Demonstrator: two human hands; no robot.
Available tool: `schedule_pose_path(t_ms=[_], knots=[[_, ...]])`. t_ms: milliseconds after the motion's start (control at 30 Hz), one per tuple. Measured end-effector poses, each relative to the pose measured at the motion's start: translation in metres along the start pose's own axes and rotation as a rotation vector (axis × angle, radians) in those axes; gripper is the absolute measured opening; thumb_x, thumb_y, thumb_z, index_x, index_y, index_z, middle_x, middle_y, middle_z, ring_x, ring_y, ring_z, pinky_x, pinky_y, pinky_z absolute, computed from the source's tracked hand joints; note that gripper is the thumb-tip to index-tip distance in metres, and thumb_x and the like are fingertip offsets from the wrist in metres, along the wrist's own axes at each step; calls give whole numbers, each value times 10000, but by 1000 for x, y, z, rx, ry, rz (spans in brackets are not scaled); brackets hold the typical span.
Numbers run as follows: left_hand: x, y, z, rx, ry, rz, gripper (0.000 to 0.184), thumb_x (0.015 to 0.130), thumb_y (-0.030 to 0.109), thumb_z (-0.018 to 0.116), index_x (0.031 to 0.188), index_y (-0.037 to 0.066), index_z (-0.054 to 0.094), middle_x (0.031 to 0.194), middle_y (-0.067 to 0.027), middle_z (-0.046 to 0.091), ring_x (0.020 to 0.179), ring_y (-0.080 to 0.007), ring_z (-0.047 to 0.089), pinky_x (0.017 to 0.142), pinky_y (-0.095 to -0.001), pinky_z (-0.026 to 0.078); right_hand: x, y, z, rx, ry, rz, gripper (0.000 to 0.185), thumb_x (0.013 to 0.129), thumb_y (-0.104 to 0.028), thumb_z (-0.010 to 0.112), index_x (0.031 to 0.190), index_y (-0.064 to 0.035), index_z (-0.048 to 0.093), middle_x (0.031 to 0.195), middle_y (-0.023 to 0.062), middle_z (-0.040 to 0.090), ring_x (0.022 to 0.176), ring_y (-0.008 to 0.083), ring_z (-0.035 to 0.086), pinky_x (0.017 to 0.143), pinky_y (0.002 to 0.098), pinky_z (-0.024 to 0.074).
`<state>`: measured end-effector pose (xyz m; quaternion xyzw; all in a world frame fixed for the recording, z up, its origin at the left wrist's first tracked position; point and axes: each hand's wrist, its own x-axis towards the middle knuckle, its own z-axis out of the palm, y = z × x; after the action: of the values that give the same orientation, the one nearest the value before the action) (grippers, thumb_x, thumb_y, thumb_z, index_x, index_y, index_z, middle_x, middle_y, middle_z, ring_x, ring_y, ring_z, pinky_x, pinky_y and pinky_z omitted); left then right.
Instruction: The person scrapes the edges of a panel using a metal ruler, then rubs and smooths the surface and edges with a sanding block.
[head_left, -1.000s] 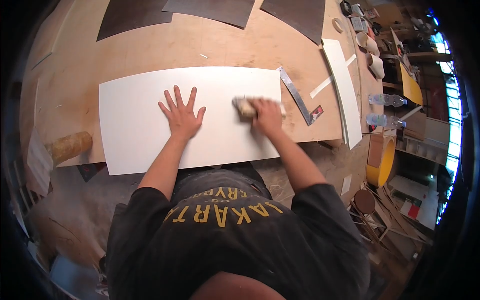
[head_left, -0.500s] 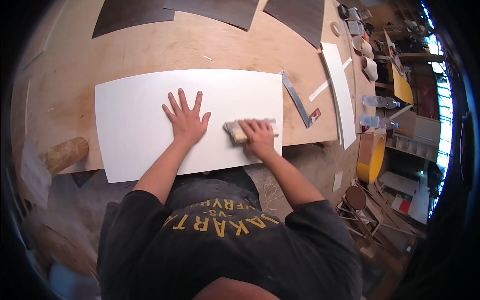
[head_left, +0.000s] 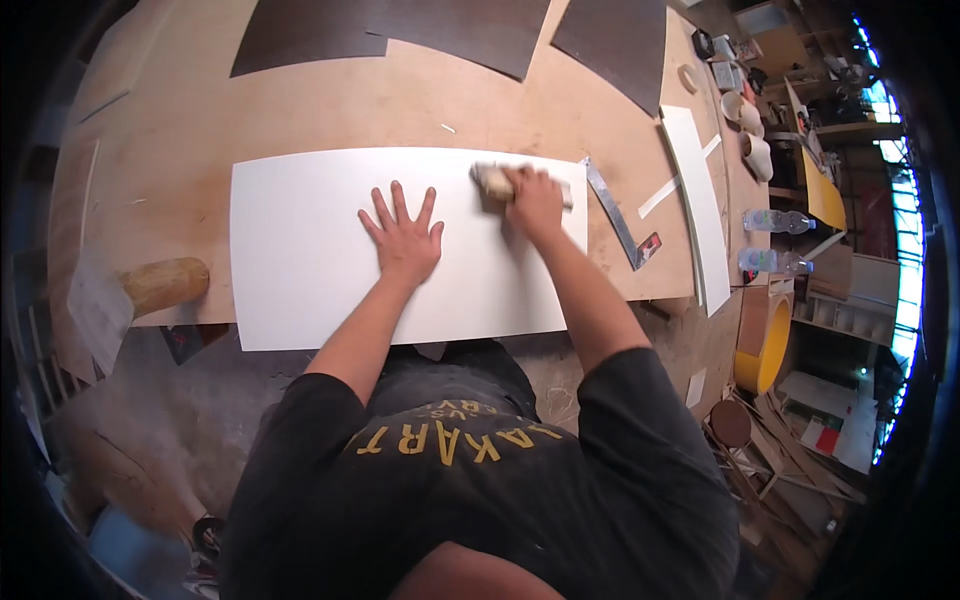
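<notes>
A white rectangular panel (head_left: 310, 260) lies flat on the wooden worktable, its near edge sticking out past the table toward my body. My left hand (head_left: 408, 245) rests flat on the middle of the panel with its fingers spread. Near the panel's far right corner, my right hand (head_left: 537, 205) is wrapped round a sanding block (head_left: 494, 183), a pale block with grey sheet about it, slightly blurred. The block is against the panel's surface. Just right of the panel lies a metal try square (head_left: 612, 213) with a red mark on its end.
Dark brown sheets (head_left: 450, 30) lie along the table's far side. A narrow white board (head_left: 695, 205) and a tape roll (head_left: 688, 78) are at the right. Plastic bottles (head_left: 775, 221) stand beyond them. A rolled brown cylinder (head_left: 165, 287) sits at the left edge.
My right hand has moved the sanding block away from my body, from near the panel's front right to its far right corner. My left hand stays on the panel. The whole view has shifted slightly.
</notes>
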<state>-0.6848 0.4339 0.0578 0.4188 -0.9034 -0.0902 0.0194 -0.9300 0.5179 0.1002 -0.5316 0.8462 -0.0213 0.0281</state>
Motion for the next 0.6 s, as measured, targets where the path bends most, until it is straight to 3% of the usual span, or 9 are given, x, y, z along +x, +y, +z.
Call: schedule_pose_path(t_ms=[133, 233, 333, 400, 600], knots=[[-2, 0, -3, -18, -7, -18, 639, 1106, 491, 492, 1718, 369, 354, 1802, -242, 163, 1631, -571, 75, 1238, -813, 82, -162, -36, 6, 6, -134, -92, 759, 740, -120, 785, 1477, -246, 658, 1268, 92, 655, 1170, 341, 605, 1018, 483, 488], [-3, -11, -5, -60, -24, 42, 703, 1082, 513, 544, 1725, 306, 352, 1795, -262, 164, 1647, -529, 85, 1274, -758, 92, -253, -74, -15, 98, -164, -194, 756, 728, -112, 762, 1470, -204, 654, 1314, 66, 665, 1216, 328, 604, 1052, 494, 465], [-4, -78, 31, -525, 208, -14, 810, 1038, 549, 611, 1731, 224, 343, 1779, -295, 179, 1657, -491, 108, 1300, -708, 107, -254, -87, -22, 93, -142, -187, 731, 749, -103, 740, 1469, -204, 654, 1283, 38, 688, 1231, 292, 608, 1045, 484, 457], [-26, -121, -14, -139, 114, -318, 891, 1001, 570, 657, 1729, 166, 337, 1754, -332, 214, 1659, -469, 142, 1300, -703, 121, -253, -85, -20, 90, -168, -193, 725, 759, -111, 738, 1472, -202, 649, 1285, 41, 685, 1232, 296, 610, 1044, 487, 456], [-42, -142, -26, 21, 57, -135, 873, 1023, 588, 599, 1741, 186, 307, 1759, -340, 185, 1629, -567, 116, 1281, -731, 110, -198, -100, -11, 46, -104, -273, 709, 779, -148, 746, 1478, -204, 640, 1270, 67, 676, 1187, 315, 622, 1040, 498, 453]])
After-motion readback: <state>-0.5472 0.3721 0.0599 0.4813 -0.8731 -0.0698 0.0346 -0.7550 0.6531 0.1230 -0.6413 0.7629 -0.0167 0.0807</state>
